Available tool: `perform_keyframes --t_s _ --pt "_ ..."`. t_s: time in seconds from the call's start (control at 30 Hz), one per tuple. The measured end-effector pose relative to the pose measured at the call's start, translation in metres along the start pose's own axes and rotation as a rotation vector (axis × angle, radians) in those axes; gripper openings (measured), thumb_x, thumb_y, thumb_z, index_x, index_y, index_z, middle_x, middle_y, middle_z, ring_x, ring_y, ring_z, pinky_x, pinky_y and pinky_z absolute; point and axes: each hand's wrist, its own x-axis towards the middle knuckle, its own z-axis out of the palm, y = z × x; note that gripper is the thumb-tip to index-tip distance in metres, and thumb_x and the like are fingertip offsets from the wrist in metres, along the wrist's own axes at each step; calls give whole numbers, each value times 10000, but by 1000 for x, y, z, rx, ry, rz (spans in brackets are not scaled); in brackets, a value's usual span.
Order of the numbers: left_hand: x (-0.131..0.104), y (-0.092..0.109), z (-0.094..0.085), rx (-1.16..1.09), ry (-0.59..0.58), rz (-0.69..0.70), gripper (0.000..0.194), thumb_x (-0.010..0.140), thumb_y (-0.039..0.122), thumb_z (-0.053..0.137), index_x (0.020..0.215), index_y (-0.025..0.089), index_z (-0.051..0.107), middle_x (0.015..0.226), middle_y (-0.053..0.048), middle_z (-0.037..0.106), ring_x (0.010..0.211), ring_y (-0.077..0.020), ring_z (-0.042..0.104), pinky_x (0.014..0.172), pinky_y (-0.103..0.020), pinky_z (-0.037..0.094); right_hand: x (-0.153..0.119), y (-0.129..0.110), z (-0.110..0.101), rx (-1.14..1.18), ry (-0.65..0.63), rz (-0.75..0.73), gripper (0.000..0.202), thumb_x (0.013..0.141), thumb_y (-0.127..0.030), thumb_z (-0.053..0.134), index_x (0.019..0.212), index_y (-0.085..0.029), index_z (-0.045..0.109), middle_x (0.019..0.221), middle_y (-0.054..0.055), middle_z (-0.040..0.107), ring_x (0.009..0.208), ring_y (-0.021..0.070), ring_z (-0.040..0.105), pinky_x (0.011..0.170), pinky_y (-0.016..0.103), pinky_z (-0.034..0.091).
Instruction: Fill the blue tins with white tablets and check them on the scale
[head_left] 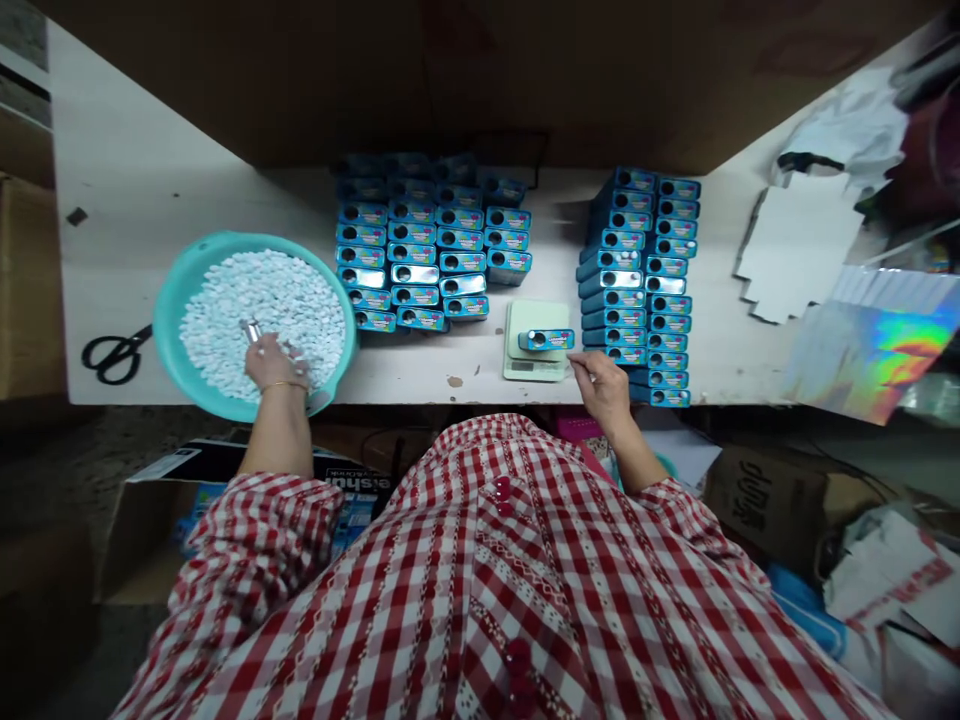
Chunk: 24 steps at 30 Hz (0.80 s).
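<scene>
At the left, my left hand [276, 362] is in a turquoise basin [166, 335] of small white tablets [225, 290]. Its fingers are closed on a small shiny metal scoop [253, 330], whose full shape I cannot see. My right hand [602, 386] is at the right edge of a pale green kitchen scale [529, 369], thumb and fingers drawn together. Whether anything small is between them is hidden. A blue printed tin [551, 340] lies on the scale, just beyond the right fingertips, with a dark opening and some white at its left end.
Rows of blue tins [412, 255] stand left of the scale, and more tins [667, 305] stand to its right, a few with white tablets on top. Black scissors [116, 355] lie beside the basin. A large cardboard box [480, 80] overhangs the back. White card [799, 240] and iridescent sheets [877, 340] lie at right.
</scene>
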Motion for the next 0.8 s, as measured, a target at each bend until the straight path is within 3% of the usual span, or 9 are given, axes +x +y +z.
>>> perform_keyframes --t_s 0.07,0.13,0.23,0.43,0.53,0.7,0.8 --pt "-3 5 -8 -336 63 -193 314 963 204 160 712 176 346 623 34 378 531 -53 352 475 -129 313 -2 3 2 30 -11 35 197 887 -233 474 892 -188 667 846 61 693 817 167 647 759 297 514" --pt "-8 9 -14 -685 137 -308 338 960 184 112 708 174 336 645 29 435 513 -29 414 424 -88 294 -4 6 4 67 -20 60 193 881 -238 483 890 -194 670 851 56 694 812 165 649 747 293 514" --pt "-18 15 -16 -968 191 -283 387 954 169 41 721 172 351 653 27 480 541 -8 505 439 -48 347 -6 7 7 124 -10 84 185 874 -242 495 885 -194 674 848 52 694 805 163 649 740 292 513" --pt "-35 30 -4 -1195 170 -185 454 977 232 56 748 163 442 529 67 483 491 -6 500 511 -58 419 1 -2 13 128 10 66 209 891 -268 478 926 -194 670 885 69 668 830 173 621 749 305 498" --pt "-54 45 18 -1311 38 -232 391 981 281 190 709 179 451 516 81 510 484 9 512 559 -46 422 19 -9 19 -16 24 9 250 914 -260 442 1024 -193 655 942 91 643 901 193 574 804 326 460" --pt "-108 67 74 -1369 -357 -489 360 953 310 318 657 176 474 516 44 499 475 -26 505 456 -89 403 54 -11 31 -321 -288 -209 294 910 -163 427 1097 -227 644 1077 86 618 911 201 504 772 326 402" --pt "-137 74 104 -1313 -519 -610 307 934 272 370 688 169 523 543 36 494 434 -22 468 379 -90 340 52 -3 27 -381 -367 -269 304 904 -141 422 1095 -220 645 1105 90 610 914 209 490 753 333 396"
